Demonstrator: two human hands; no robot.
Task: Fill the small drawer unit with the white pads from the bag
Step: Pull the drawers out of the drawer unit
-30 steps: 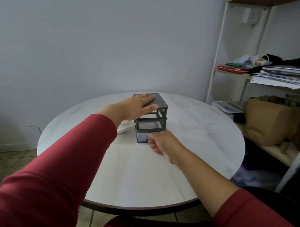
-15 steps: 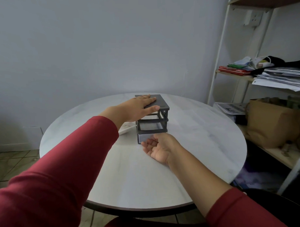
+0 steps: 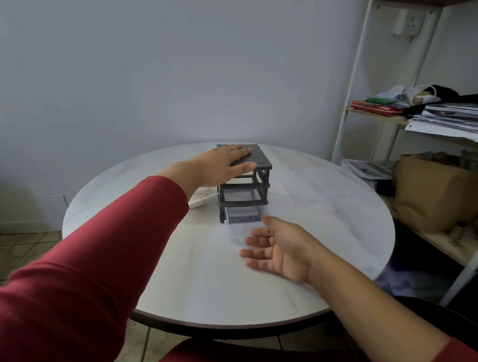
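Observation:
A small dark grey drawer unit (image 3: 244,178) stands near the middle of the round white table (image 3: 328,218). My left hand (image 3: 218,166) lies flat on its top, fingers straight. The clear bottom drawer (image 3: 242,226) is pulled out toward me and looks blurred. My right hand (image 3: 278,250) is palm up just in front of it, fingers relaxed and touching the drawer's front end. The two upper slots look empty. A white bag (image 3: 202,199) lies left of the unit, partly hidden behind my left arm; the pads in it cannot be made out.
A white metal shelf (image 3: 350,76) stands at the right with papers (image 3: 452,119), clothes and a brown paper bag (image 3: 436,195). The wall is close behind the table. Tiled floor shows at the lower left.
My right hand turned palm up and drew back toward me, and the clear bottom drawer slid out with it. My left hand stayed flat on the unit's top.

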